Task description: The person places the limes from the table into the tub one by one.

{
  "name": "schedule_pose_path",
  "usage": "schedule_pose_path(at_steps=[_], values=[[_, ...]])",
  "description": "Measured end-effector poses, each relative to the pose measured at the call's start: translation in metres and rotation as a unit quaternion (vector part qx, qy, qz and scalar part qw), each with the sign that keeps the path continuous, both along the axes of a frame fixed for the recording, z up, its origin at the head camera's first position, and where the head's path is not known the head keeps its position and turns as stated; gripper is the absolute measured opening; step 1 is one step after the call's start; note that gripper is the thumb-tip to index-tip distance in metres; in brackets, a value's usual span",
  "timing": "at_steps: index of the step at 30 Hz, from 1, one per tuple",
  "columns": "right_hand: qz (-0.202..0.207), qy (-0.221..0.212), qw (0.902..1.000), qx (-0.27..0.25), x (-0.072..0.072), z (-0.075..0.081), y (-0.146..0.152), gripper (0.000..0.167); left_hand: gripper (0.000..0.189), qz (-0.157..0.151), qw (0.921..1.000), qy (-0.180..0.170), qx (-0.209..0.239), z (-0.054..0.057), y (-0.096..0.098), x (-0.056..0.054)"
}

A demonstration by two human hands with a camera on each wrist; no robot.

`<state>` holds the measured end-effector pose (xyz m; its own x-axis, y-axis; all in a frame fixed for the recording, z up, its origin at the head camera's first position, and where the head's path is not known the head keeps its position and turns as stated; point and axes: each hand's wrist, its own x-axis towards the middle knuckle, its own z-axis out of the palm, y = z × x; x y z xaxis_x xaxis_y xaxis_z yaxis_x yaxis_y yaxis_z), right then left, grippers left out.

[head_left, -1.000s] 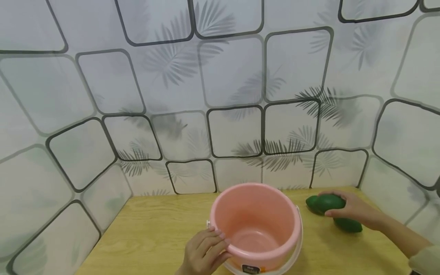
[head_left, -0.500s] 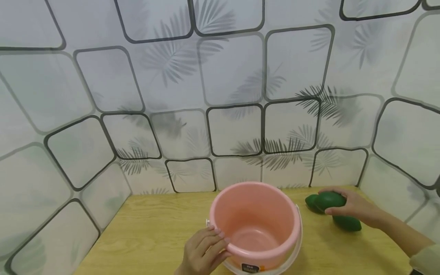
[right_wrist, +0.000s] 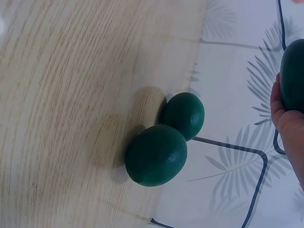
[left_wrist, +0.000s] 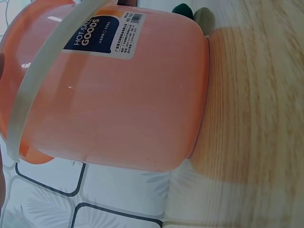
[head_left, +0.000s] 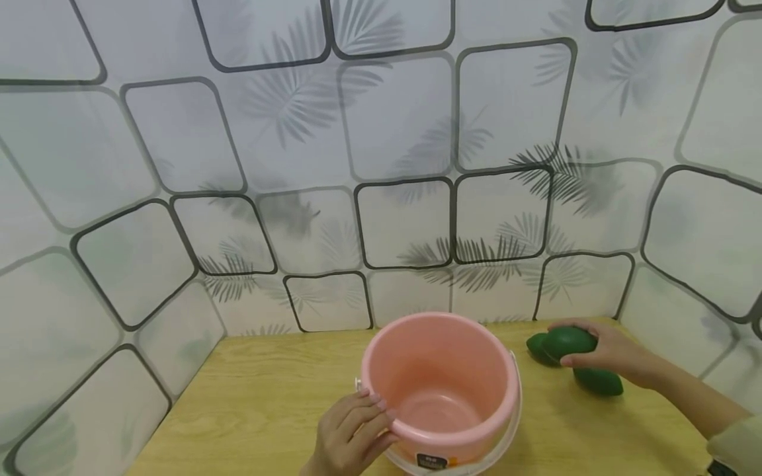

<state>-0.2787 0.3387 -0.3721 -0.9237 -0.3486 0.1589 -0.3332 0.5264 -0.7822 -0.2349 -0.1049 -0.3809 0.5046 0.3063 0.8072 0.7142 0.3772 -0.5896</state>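
A pink plastic bucket [head_left: 440,377] stands upright on the table, its white handle [head_left: 516,403] hanging down at the front. My left hand [head_left: 351,430] grips the near left part of its rim, fingers over the edge. In the left wrist view the bucket's side [left_wrist: 118,95] with its label fills most of the picture. My right hand [head_left: 619,354] holds a smooth, dark green oval fruit [head_left: 569,342]; this fruit [right_wrist: 294,76] also shows at the right edge of the right wrist view. Two similar green fruits [right_wrist: 156,155] lie on the table below it, close together.
The light wooden table [head_left: 256,396] runs back to a wall [head_left: 411,231] with leaf and square patterns. Side walls with the same pattern close in at left and right. Inside the bucket only its bare pink bottom shows.
Hardly anything differs. The whole head view has shifted slightly; the left hand stays on the rim and the right hand keeps hold of the green fruit above the others.
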Motion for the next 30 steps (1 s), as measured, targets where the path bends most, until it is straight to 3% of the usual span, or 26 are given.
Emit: schedule_pose_path(at_steps=[18, 30], values=[[0.015, 0.049, 0.9986, 0.01, 0.003, 0.009, -0.007, 0.049, 0.027, -0.005, 0.9997, -0.02, -0.012, 0.002, -0.002, 0.001], [0.022, 0.052, 0.9982, 0.02, 0.008, 0.014, -0.008, 0.048, 0.028, -0.005, 0.9995, -0.032, -0.007, 0.002, -0.001, 0.004]])
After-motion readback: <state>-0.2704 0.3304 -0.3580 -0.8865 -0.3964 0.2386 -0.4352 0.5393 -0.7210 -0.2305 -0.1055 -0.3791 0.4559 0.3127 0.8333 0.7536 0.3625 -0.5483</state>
